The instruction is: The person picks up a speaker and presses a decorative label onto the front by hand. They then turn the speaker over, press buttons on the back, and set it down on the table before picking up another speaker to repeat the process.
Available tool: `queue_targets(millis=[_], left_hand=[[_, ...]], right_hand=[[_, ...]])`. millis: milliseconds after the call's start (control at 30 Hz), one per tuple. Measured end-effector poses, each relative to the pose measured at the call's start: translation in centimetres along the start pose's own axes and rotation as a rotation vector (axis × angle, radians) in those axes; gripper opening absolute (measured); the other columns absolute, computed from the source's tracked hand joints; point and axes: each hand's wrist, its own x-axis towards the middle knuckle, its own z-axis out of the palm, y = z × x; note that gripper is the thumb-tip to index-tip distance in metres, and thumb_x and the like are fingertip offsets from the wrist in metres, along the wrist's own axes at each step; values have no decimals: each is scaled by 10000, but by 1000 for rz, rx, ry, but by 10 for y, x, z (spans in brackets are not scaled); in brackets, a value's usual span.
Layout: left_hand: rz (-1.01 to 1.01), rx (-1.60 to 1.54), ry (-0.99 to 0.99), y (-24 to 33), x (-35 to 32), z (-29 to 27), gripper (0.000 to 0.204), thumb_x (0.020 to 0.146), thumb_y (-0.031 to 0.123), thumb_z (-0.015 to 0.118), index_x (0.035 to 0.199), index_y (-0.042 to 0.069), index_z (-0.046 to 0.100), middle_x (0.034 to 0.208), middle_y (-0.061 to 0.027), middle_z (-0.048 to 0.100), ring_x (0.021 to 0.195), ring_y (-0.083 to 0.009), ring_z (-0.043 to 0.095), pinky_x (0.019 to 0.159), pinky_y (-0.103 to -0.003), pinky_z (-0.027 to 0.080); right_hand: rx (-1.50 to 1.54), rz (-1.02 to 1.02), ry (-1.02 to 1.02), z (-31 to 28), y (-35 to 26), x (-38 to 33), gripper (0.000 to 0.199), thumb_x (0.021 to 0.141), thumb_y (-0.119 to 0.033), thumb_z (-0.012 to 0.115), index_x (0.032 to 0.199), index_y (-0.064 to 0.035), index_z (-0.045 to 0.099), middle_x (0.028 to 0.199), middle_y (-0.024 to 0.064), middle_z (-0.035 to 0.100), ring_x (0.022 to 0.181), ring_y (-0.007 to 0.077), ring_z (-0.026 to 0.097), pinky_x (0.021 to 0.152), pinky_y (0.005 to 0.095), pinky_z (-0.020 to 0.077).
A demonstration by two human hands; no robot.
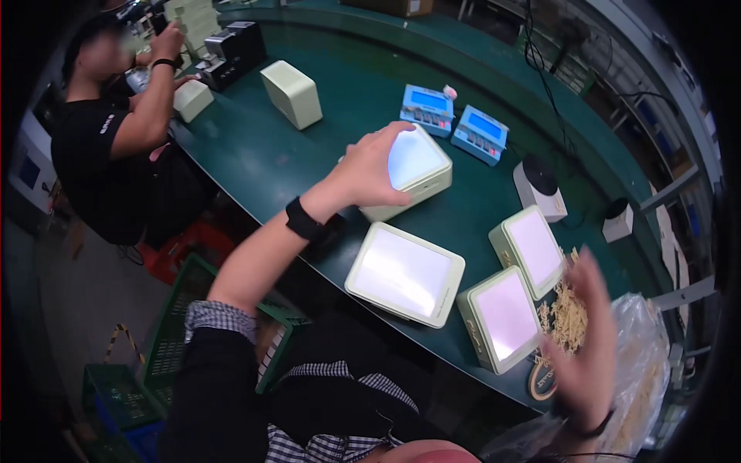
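Note:
My left hand [369, 171] grips a pale cream box-shaped device [426, 160] with a bluish-white lit panel on top, its thumb and fingers spread over the near corner. Just nearer to me lies another cream device [405, 274], its white panel lit and its front side overhanging or close to the table edge. To the right, two cream devices, a farther one [532, 251] and a nearer one [505, 320], glow pinkish. My right hand [587, 339] is raised beside them, blurred, thumb and fingers apart with nothing visible in it. It partly covers a pile of small tan pieces [567, 312].
Two blue meters [428, 108] stand behind, near two white boxes with black tops [540, 189]. A roll of tape [543, 382] and a clear plastic bag [637, 370] are at right. Another cream box [292, 94] stands farther left. A co-worker [116, 139] sits at left; green crates [177, 324] stand below.

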Motion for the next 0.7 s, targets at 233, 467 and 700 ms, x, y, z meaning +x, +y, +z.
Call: queue_targets(millis=[233, 467, 700], left_hand=[[214, -1154, 306, 75, -68, -22, 1078, 604, 188, 880, 1440, 61, 212, 1384, -183, 402, 1274, -299, 451, 1067, -411, 391], [73, -1374, 193, 115, -127, 11, 1091, 618, 183, 861, 1450, 56, 168, 1351, -155, 410, 1268, -258, 443, 1049, -396, 399], [-170, -1426, 188, 117, -124, 17, 1017, 641, 202, 817, 1439, 61, 202, 1303, -129, 429, 1231, -246, 470, 1025, -394, 417]], right_hand=[[805, -65, 30, 100, -30, -49, 1144, 692, -400, 855, 1516, 11, 177, 1485, 264, 352, 1338, 389, 429, 1102, 475, 334], [590, -163, 321, 149, -56, -18, 1147, 637, -341, 896, 1500, -1, 220, 1525, 307, 241, 1394, 478, 300, 1109, 569, 293], [272, -453, 592, 180, -40, -10, 963, 668, -161, 861, 1475, -106, 338, 1435, 357, 365, 1272, 566, 427, 1022, 603, 399]])
